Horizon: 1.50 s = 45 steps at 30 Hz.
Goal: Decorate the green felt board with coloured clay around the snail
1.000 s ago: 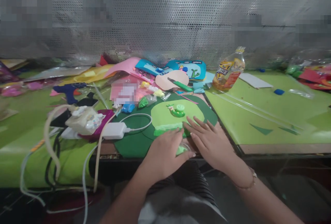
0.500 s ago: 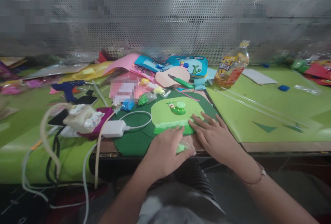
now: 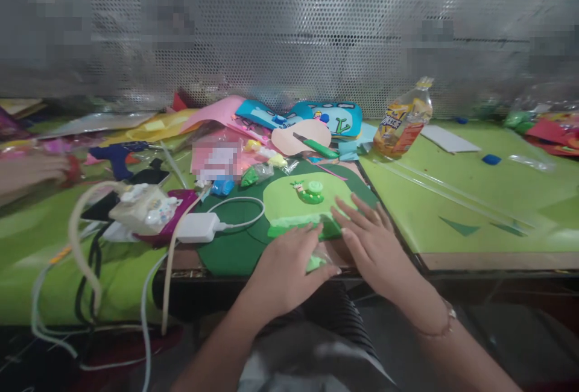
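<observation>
In the head view, a light green sheet (image 3: 284, 199) with a rounded top lies on a larger dark green sheet (image 3: 230, 253). On it sits a small green snail figure (image 3: 311, 192), and a pale and bright green band (image 3: 289, 221) runs along its lower edge. My left hand (image 3: 287, 265) rests palm down at that lower edge, fingers stretched out, thumb apart. Beside its thumb is a plastic bag with pale green material (image 3: 315, 263), partly hidden. My right hand (image 3: 368, 238) has its fingers spread over the sheet's right end and holds nothing.
A tilted bottle (image 3: 402, 120) stands behind to the right. Further back lie a green-handled cutter (image 3: 319, 146) and coloured sheets. Left are a white adapter (image 3: 198, 227), cables, a blue glue gun (image 3: 115, 157) and another person's hand (image 3: 34, 169).
Another person's hand has come into view at the far left. My hands stay almost in place at the sheet's lower edge, and the view has shifted slightly.
</observation>
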Each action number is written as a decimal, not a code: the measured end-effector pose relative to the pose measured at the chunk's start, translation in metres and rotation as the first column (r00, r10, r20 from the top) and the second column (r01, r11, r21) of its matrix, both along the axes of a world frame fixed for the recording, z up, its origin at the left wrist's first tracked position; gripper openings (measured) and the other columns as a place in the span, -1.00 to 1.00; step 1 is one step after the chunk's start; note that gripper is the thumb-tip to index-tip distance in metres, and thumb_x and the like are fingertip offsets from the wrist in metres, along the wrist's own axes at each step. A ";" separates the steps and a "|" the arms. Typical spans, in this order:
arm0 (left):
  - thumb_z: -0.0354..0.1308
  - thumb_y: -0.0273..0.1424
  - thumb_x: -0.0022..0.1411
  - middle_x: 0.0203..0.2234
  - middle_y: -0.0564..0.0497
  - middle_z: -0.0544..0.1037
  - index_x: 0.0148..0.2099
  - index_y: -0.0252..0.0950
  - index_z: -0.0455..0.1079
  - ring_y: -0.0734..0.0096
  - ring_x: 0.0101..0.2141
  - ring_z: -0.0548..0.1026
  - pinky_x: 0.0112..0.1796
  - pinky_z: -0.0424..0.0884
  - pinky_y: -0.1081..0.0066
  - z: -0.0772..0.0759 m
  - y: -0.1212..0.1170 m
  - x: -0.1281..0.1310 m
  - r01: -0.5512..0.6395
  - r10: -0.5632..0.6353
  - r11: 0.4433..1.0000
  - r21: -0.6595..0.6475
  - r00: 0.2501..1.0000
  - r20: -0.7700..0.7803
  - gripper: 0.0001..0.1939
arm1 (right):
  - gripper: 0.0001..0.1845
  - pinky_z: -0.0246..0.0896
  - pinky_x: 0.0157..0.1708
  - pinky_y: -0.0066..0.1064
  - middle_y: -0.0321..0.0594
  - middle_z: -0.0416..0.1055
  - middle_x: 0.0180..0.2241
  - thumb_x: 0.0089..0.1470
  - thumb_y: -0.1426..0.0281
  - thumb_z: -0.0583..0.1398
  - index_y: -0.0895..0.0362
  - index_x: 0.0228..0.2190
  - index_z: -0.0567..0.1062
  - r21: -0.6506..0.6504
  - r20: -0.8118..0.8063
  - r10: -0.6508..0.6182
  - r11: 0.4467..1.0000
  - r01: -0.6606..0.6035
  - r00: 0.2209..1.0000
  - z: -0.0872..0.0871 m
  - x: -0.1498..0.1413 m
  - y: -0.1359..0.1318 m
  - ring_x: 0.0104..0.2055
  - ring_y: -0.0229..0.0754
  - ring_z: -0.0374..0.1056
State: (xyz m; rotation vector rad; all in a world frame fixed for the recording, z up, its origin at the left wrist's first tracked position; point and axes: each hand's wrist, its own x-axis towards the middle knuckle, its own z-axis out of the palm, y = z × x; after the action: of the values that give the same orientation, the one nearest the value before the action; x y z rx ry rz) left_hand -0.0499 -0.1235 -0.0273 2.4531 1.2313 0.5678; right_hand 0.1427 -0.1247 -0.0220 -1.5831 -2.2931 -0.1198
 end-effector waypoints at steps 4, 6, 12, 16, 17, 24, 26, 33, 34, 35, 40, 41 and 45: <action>0.03 -0.15 0.25 0.08 -0.12 0.40 0.13 -0.30 0.23 0.20 0.09 0.34 0.06 0.29 0.22 0.003 -0.008 -0.010 0.021 -0.021 1.000 0.002 0.996 0.085 -0.52 | -0.50 -0.10 0.21 -0.06 -0.20 0.23 0.18 0.30 0.32 -0.22 0.17 0.14 0.25 -0.059 -0.142 0.148 0.986 -0.158 0.979 0.001 -0.013 -0.005 0.27 -0.11 0.00; 0.05 -0.14 0.22 0.04 -0.11 0.44 0.07 -0.29 0.28 0.17 0.08 0.35 0.07 0.28 0.19 0.007 -0.014 -0.019 0.021 -0.022 1.000 0.023 0.997 0.078 -0.55 | -0.49 -0.05 0.19 -0.11 -0.14 0.25 0.16 0.30 0.32 -0.23 0.22 0.14 0.24 -0.047 -0.192 0.169 0.982 -0.181 0.967 -0.001 -0.017 -0.006 0.25 -0.12 0.03; 0.02 -0.11 0.24 -0.04 -0.13 0.50 -0.01 -0.33 0.34 0.14 0.01 0.42 0.07 0.27 0.15 0.009 -0.012 -0.036 -0.043 0.045 0.994 0.105 0.999 -0.016 -0.57 | -0.51 -0.10 0.19 -0.03 -0.13 0.27 0.15 0.29 0.33 -0.17 0.24 0.13 0.25 -0.086 -0.075 0.170 0.981 -0.176 0.983 -0.009 -0.023 -0.008 0.26 -0.02 -0.01; 0.03 -0.12 0.23 0.02 -0.12 0.47 0.08 -0.33 0.29 0.15 0.03 0.40 0.01 0.34 0.19 -0.001 -0.006 -0.037 -0.097 0.099 0.994 0.040 0.994 -0.055 -0.52 | -0.50 -0.13 0.18 -0.02 -0.12 0.22 0.18 0.28 0.29 -0.12 0.24 0.15 0.23 -0.061 0.043 0.191 0.980 -0.188 0.981 -0.009 -0.024 -0.010 0.24 0.01 0.03; 0.03 -0.12 0.23 0.03 -0.12 0.46 0.09 -0.32 0.28 0.16 0.04 0.39 0.00 0.35 0.20 -0.002 -0.006 -0.037 -0.108 0.109 0.994 0.024 0.992 -0.056 -0.51 | -0.50 -0.13 0.18 -0.01 -0.10 0.22 0.18 0.28 0.29 -0.11 0.26 0.15 0.24 -0.049 0.070 0.199 0.979 -0.196 0.978 -0.008 -0.024 -0.010 0.23 0.02 0.04; 0.05 -0.16 0.23 0.08 -0.09 0.41 0.12 -0.31 0.27 0.17 0.09 0.36 0.07 0.28 0.20 0.001 -0.009 -0.037 -0.125 0.122 0.991 -0.050 0.991 -0.063 -0.51 | -0.47 -0.14 0.15 0.01 0.01 0.29 0.12 0.28 0.29 -0.16 0.33 0.10 0.30 -0.003 0.209 0.231 0.972 -0.236 0.950 -0.001 -0.019 -0.006 0.16 0.05 0.15; 0.05 -0.17 0.22 0.08 -0.09 0.41 0.13 -0.32 0.27 0.18 0.08 0.36 0.08 0.27 0.21 0.001 -0.009 -0.037 -0.125 0.121 0.990 -0.060 0.991 -0.055 -0.51 | -0.47 -0.14 0.14 0.02 0.02 0.31 0.11 0.28 0.30 -0.16 0.34 0.09 0.31 0.017 0.233 0.223 0.972 -0.233 0.947 -0.001 -0.017 -0.005 0.15 0.06 0.17; 0.05 -0.19 0.22 0.09 -0.08 0.40 0.13 -0.31 0.28 0.19 0.10 0.34 0.08 0.27 0.23 0.001 -0.009 -0.038 -0.133 0.131 0.989 -0.069 0.991 -0.038 -0.51 | -0.49 -0.11 0.11 0.00 0.04 0.36 0.06 0.28 0.31 -0.15 0.36 0.06 0.34 0.072 0.276 0.166 0.979 -0.192 0.947 -0.002 -0.007 -0.006 0.10 0.05 0.24; 0.05 -0.19 0.21 0.10 -0.09 0.39 0.13 -0.31 0.28 0.19 0.10 0.34 0.08 0.27 0.22 0.001 -0.009 -0.038 -0.135 0.133 0.988 -0.075 0.990 -0.040 -0.51 | -0.49 -0.11 0.12 0.00 0.04 0.37 0.05 0.28 0.31 -0.15 0.35 0.05 0.35 0.077 0.276 0.154 0.980 -0.182 0.949 -0.002 -0.005 -0.006 0.09 0.05 0.24; 0.05 -0.19 0.21 0.11 -0.10 0.38 0.13 -0.31 0.29 0.18 0.11 0.33 0.08 0.27 0.22 0.001 -0.009 -0.038 -0.138 0.135 0.987 -0.079 0.990 -0.042 -0.51 | -0.50 -0.12 0.12 0.00 0.04 0.38 0.04 0.28 0.31 -0.14 0.34 0.04 0.36 0.081 0.273 0.141 0.982 -0.169 0.952 -0.001 -0.004 -0.006 0.09 0.05 0.25; 0.04 -0.16 0.22 0.12 -0.09 0.37 0.13 -0.29 0.29 0.17 0.12 0.32 0.10 0.24 0.21 0.001 -0.009 -0.038 -0.144 0.142 0.986 -0.082 0.989 -0.041 -0.50 | -0.51 -0.09 0.12 -0.01 0.02 0.40 0.02 0.28 0.31 -0.15 0.32 0.02 0.38 0.093 0.202 0.078 0.991 -0.098 0.976 0.002 -0.007 -0.009 0.13 0.05 0.21; 0.04 -0.15 0.22 0.12 -0.09 0.37 0.13 -0.28 0.29 0.18 0.12 0.32 0.10 0.24 0.21 0.001 -0.009 -0.038 -0.140 0.137 0.987 -0.082 0.990 -0.040 -0.50 | -0.51 -0.08 0.12 -0.02 0.01 0.38 0.05 0.28 0.32 -0.15 0.32 0.04 0.36 0.092 0.177 0.085 0.990 -0.103 0.980 0.003 -0.011 -0.009 0.15 0.04 0.19; 0.05 -0.13 0.21 0.11 -0.11 0.38 0.13 -0.29 0.29 0.17 0.10 0.34 0.09 0.26 0.20 0.000 -0.009 -0.039 -0.121 0.119 0.991 -0.057 0.992 -0.039 -0.49 | -0.51 -0.09 0.16 -0.06 -0.05 0.30 0.12 0.29 0.32 -0.15 0.27 0.13 0.25 -0.013 0.047 0.173 0.985 -0.173 0.984 -0.002 -0.031 -0.010 0.21 -0.04 0.11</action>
State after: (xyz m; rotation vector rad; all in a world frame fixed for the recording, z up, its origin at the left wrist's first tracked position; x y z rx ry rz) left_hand -0.0892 -0.1326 -0.0270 2.3625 1.3970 0.5134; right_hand 0.1113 -0.1349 -0.0239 -1.3913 -2.4596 -0.1053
